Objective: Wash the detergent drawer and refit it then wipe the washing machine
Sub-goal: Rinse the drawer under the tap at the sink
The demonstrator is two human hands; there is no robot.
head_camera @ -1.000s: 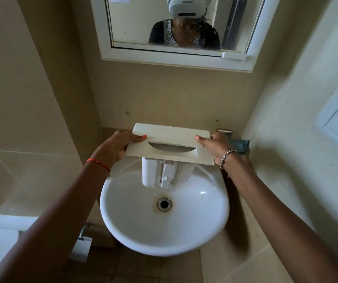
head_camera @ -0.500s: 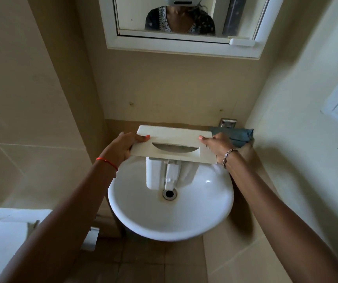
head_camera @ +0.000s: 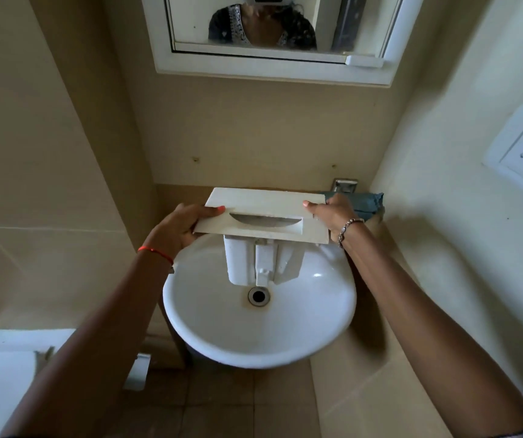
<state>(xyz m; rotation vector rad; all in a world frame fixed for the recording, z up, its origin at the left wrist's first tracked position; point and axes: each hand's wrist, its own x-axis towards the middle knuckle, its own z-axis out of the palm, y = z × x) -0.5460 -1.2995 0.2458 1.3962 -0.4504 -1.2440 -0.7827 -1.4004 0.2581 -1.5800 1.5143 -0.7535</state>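
The white detergent drawer (head_camera: 263, 203) hangs over the back of the sink (head_camera: 253, 336), its box end pointing down at the drain hole (head_camera: 258, 295). The left hand (head_camera: 178, 229) grips one end of its front, the right hand (head_camera: 332, 213) the other. A blue cloth (head_camera: 368, 202) behind the sink is half hidden.

Red wrist thread (head_camera: 156, 251) left, silver beaded bracelet (head_camera: 348, 228) right.

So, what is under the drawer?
The sink lies under the drawer, and its drain shows. The drawer covers the basin's back, so what is there cannot be seen.
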